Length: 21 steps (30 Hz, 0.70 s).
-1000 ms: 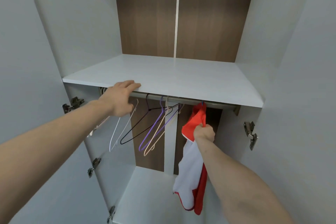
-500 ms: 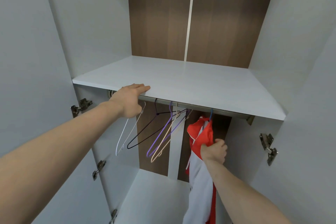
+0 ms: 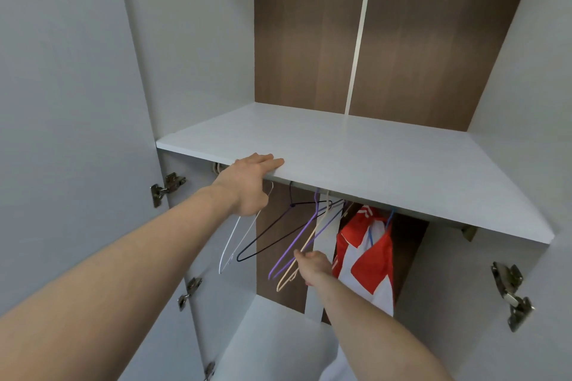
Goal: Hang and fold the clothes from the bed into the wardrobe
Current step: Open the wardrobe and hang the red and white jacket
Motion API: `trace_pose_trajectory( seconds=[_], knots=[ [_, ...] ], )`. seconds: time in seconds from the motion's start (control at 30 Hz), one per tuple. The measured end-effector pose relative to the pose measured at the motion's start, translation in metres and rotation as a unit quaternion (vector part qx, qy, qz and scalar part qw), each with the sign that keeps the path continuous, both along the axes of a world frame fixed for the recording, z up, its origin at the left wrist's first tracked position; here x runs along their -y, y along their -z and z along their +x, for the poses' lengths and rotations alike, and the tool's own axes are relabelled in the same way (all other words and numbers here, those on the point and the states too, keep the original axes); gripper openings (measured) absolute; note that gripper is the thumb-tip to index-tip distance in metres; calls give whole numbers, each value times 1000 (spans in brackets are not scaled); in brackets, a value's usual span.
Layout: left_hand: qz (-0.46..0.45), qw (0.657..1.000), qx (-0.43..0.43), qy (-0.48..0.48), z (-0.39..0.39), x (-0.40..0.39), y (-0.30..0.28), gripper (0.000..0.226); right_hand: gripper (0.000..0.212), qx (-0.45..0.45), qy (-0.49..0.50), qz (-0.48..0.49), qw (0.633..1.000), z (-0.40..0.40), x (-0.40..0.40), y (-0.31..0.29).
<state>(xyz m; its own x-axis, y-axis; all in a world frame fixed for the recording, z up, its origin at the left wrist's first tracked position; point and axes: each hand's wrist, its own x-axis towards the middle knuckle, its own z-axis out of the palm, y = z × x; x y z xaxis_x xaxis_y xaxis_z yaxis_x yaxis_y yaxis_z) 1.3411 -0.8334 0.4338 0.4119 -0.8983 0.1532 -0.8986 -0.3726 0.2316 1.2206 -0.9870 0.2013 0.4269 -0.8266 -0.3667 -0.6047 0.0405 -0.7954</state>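
- White shelf (image 3: pixel 356 158) across the wardrobe, brown wood-grain back panel (image 3: pixel 303 25) above it and below
- Left hand (image 3: pixel 247 182) resting on the shelf's front edge, fingers (image 3: pixel 266 161) straight and flat on top, thumb side below the edge, holding nothing
- Right hand (image 3: pixel 312 266) reaching under the shelf, fingers lightly bent, fingertips (image 3: pixel 298 255) touching the beige hanger (image 3: pixel 305 254); cannot tell whether already pinching it
- Red and white garment (image 3: pixel 365 257) hanging on a blue hanger (image 3: pixel 387 223) at the right end of the row, just beside the right hand, free of both hands
- Empty wire hangers hanging to the left of the garment: white hanger (image 3: pixel 238 238) nearest the left hand, then black hanger (image 3: pixel 278 235), purple hanger (image 3: pixel 303 241) and the beige one, all swung at a slant
- Rail mostly hidden behind the shelf edge
- Metal hinges on the open door (image 3: pixel 62 102) at left and on the right door (image 3: pixel 513 297)
- Lower white wardrobe floor panel (image 3: pixel 272 334) visible under the hangers
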Motion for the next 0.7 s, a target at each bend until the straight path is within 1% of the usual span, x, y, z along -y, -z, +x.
trace_pose_trajectory(
  seconds=[0.1, 0.2, 0.3, 0.33, 0.5, 0.63, 0.7],
  knots=[
    [-4, 1000, -6, -2, 3, 1, 3, 89, 38, -4, -5, 6, 1000, 14, 0, 1],
    [-8, 1000, -12, 0, 5, 0, 4, 89, 27, -3, 5, -24, 1000, 22, -1, 2],
    [-10, 1000, -21, 7, 4, -1, 5, 90, 13, 53, 48, -17, 997, 24, -7, 2],
    [-10, 1000, -23, 8, 4, -1, 5, 91, 11, 73, 63, -15, 995, 22, -9, 2],
    [14, 1000, -21, 3, -4, -1, 5, 94, 9, 129, 74, -18, 989, 3, -20, -6],
    [60, 997, 38, -8, -14, -4, 3, 98, 15, 137, 77, 6, 988, -24, -40, -11],
    [54, 997, 55, -8, -19, -12, 7, 99, 16, 138, 84, 10, 987, -37, -52, -12]
  ],
)
